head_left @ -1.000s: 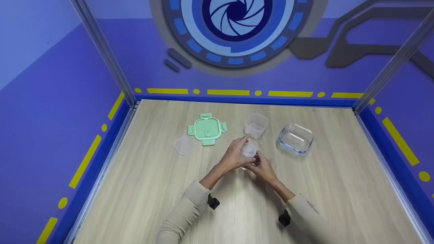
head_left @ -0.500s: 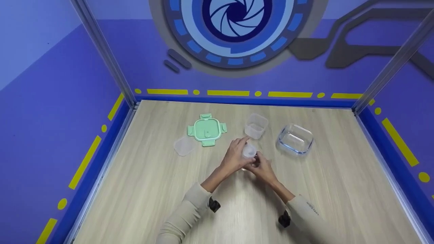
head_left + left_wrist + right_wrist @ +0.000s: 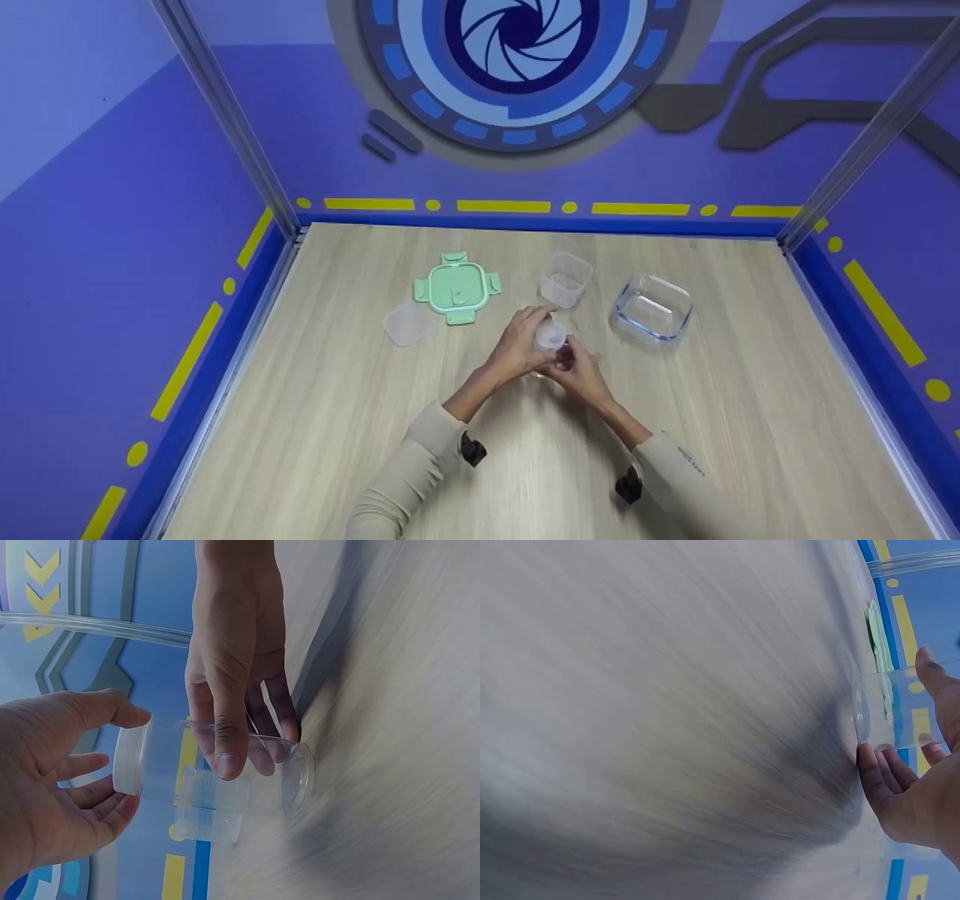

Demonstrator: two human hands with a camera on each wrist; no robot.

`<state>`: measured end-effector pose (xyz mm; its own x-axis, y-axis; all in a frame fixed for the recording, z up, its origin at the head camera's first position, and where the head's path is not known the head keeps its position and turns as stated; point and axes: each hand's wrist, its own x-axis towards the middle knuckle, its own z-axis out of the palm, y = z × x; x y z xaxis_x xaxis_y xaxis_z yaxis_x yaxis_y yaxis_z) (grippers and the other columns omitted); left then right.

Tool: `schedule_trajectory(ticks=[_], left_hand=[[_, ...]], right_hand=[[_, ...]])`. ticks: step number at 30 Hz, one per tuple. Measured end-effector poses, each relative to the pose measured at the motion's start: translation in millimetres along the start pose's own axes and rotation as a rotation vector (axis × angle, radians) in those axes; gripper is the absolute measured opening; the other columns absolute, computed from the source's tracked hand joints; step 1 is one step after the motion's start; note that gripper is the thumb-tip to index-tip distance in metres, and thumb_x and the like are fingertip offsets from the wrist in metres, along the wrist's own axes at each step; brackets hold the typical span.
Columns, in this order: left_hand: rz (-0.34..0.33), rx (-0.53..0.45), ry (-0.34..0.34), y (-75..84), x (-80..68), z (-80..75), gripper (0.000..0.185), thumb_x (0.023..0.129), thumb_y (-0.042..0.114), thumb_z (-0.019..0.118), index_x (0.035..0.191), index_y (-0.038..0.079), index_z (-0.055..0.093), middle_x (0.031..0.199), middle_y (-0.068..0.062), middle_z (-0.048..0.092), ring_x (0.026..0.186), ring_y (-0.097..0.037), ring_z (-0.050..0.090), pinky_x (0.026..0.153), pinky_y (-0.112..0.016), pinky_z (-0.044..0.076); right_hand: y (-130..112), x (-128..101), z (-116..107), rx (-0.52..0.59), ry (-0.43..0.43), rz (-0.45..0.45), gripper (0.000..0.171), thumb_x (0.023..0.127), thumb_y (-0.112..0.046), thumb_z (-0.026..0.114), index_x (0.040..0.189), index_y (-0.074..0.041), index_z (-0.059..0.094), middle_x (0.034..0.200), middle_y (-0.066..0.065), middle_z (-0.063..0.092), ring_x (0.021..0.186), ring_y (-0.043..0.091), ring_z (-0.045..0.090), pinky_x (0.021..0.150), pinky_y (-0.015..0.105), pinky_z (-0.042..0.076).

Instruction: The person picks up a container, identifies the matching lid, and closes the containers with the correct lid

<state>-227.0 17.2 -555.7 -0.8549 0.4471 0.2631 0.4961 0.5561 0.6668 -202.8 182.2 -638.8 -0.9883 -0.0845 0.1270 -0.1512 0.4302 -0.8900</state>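
A small clear plastic jar (image 3: 551, 335) with a white lid (image 3: 127, 761) is held just above the middle of the wooden table (image 3: 337, 420). My left hand (image 3: 536, 330) curls its thumb and fingers round the lid end (image 3: 553, 330). My right hand (image 3: 568, 358) grips the jar's clear body from the other side. In the left wrist view the jar (image 3: 225, 787) lies sideways, the right hand (image 3: 247, 757) wrapped over it and the left hand (image 3: 124, 765) cupping the lid. The right wrist view shows the jar's base (image 3: 885, 716) against my right hand (image 3: 900, 757).
Behind the hands lie a green clip lid (image 3: 457, 287), a translucent flat lid (image 3: 406, 324), a square plastic tub (image 3: 565, 278) and a square glass dish (image 3: 653, 307). Blue walls with metal posts (image 3: 225, 120) ring the table.
Both hands stay on the jar in the same spot. The left hand's fingers shift slightly round the lid.
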Motion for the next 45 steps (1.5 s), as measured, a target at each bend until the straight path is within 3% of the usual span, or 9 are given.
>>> schedule_trajectory(ticks=[4, 12, 22, 36, 45], left_hand=[[0.003, -0.014, -0.003, -0.6, 0.5, 0.9, 0.068, 0.077, 0.005, 0.085, 0.139, 0.006, 0.057, 0.125, -0.013, 0.065, 0.116, -0.027, 0.061, 0.100, -0.042, 0.052], [-0.083, -0.030, 0.045, -2.4, -6.2, -2.4, 0.071, 0.080, 0.017, 0.087, 0.142, 0.006, 0.054, 0.131, -0.017, 0.062, 0.122, -0.029, 0.058, 0.103, -0.043, 0.051], [-0.112, -0.001, 0.054, 0.0, -5.5, -0.5, 0.070, 0.081, 0.021, 0.087, 0.141, 0.006, 0.055, 0.124, -0.012, 0.064, 0.117, -0.026, 0.058, 0.100, -0.042, 0.052], [-0.020, 0.006, 0.054, -3.0, -1.3, 3.4, 0.065, 0.078, 0.016, 0.089, 0.136, 0.005, 0.060, 0.120, -0.012, 0.066, 0.111, -0.025, 0.061, 0.096, -0.038, 0.052], [0.089, -0.063, -0.006, -13.5, 2.2, -5.7, 0.066, 0.077, 0.013, 0.090, 0.135, 0.004, 0.060, 0.124, -0.012, 0.070, 0.113, -0.026, 0.064, 0.097, -0.039, 0.053]], right_hand=[[0, 0, 0, 0.003, 0.012, -0.015, 0.043, 0.084, -0.008, 0.083, 0.118, 0.000, 0.059, 0.101, 0.016, 0.073, 0.091, 0.024, 0.070, 0.082, 0.040, 0.061], [0, 2, 7, -0.009, 0.000, -0.040, 0.041, 0.085, -0.015, 0.084, 0.114, -0.001, 0.059, 0.099, 0.013, 0.072, 0.088, 0.017, 0.067, 0.077, 0.024, 0.056], [-1, 2, 6, 0.040, -0.025, 0.045, 0.048, 0.085, -0.014, 0.084, 0.124, -0.002, 0.060, 0.110, 0.013, 0.072, 0.094, 0.019, 0.068, 0.080, 0.022, 0.055], [3, 1, 0, 0.015, 0.004, 0.010, 0.041, 0.083, -0.015, 0.086, 0.112, -0.003, 0.059, 0.102, 0.013, 0.072, 0.090, 0.016, 0.067, 0.079, 0.022, 0.056], [4, 3, -3, 0.069, -0.038, 0.061, 0.049, 0.081, -0.016, 0.088, 0.120, -0.004, 0.062, 0.103, 0.012, 0.071, 0.089, 0.014, 0.067, 0.077, 0.019, 0.054]])
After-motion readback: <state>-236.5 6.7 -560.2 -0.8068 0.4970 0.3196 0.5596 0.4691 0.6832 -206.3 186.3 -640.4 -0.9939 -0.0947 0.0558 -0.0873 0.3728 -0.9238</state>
